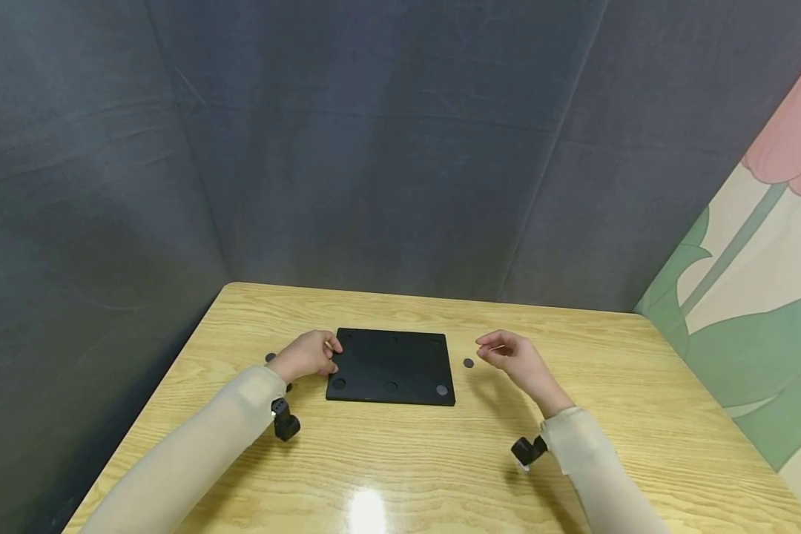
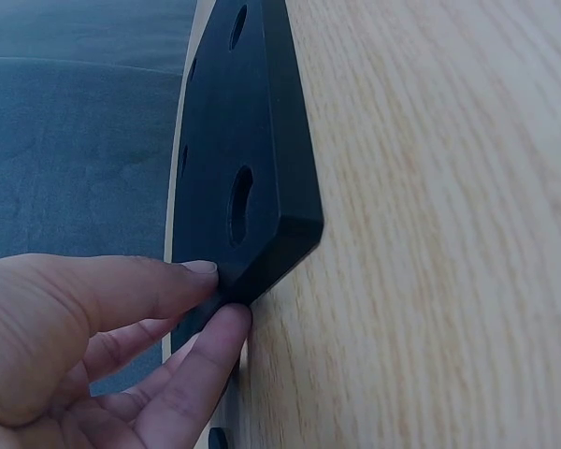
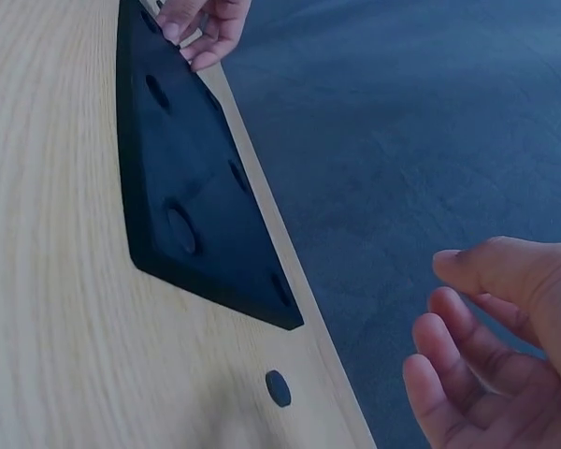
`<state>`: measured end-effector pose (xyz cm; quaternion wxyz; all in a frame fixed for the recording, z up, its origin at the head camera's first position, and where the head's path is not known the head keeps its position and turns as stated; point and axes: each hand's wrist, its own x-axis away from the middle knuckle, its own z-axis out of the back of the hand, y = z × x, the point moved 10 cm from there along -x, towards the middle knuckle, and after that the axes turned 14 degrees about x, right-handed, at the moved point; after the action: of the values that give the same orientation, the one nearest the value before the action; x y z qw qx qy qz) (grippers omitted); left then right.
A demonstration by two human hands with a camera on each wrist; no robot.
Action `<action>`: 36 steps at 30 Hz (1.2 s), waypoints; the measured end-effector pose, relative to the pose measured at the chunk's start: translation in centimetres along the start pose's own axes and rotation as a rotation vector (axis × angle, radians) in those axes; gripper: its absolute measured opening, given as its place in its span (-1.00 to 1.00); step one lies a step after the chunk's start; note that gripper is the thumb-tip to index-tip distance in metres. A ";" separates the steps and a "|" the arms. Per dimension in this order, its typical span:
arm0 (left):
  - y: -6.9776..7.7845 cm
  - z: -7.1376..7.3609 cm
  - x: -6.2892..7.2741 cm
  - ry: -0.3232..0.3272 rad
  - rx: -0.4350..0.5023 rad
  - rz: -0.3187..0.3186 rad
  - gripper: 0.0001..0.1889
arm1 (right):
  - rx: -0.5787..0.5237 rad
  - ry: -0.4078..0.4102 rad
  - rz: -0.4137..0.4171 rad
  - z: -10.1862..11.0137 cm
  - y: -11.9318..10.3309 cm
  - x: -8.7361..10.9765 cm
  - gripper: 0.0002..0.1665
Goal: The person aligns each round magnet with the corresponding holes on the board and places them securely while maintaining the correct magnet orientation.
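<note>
A flat black rectangular board (image 1: 390, 360) with several round recesses lies on the wooden table. At its left edge, my left hand (image 1: 309, 354) pinches the board, the thumb on the top face and a finger against the side. A disc (image 1: 442, 389) sits in the recess at the board's near right corner; the near left recess (image 2: 240, 206) shows as a hollow in the left wrist view. Raised over the table right of the board, my right hand (image 1: 517, 362) has loosely bent fingers with nothing between them. Just left of its fingertips lies a small dark disc (image 1: 468, 363).
More dark discs, one (image 1: 270, 357) beyond my left wrist and another (image 1: 289, 387) partly hidden by it, lie left of the board. Behind the wooden table (image 1: 400, 460) hangs a dark grey cloth (image 1: 387, 148). A flower-patterned panel (image 1: 761, 282) stands at the right.
</note>
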<state>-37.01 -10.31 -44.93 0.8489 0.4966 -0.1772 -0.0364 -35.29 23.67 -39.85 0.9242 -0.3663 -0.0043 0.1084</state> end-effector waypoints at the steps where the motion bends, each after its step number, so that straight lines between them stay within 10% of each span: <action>1: 0.0 0.0 0.0 -0.001 0.001 -0.001 -0.68 | -0.003 0.002 -0.004 0.1 0.1 0.0 -0.69; 36: 0.0 0.0 0.0 0.010 -0.024 0.003 -0.68 | -0.021 -0.072 -0.070 -3.2 4.0 -3.3 -0.65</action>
<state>-36.99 -10.31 -44.92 0.8558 0.4861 -0.1734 -0.0348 -39.02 23.72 -44.65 0.9228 -0.3713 -0.0514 0.0890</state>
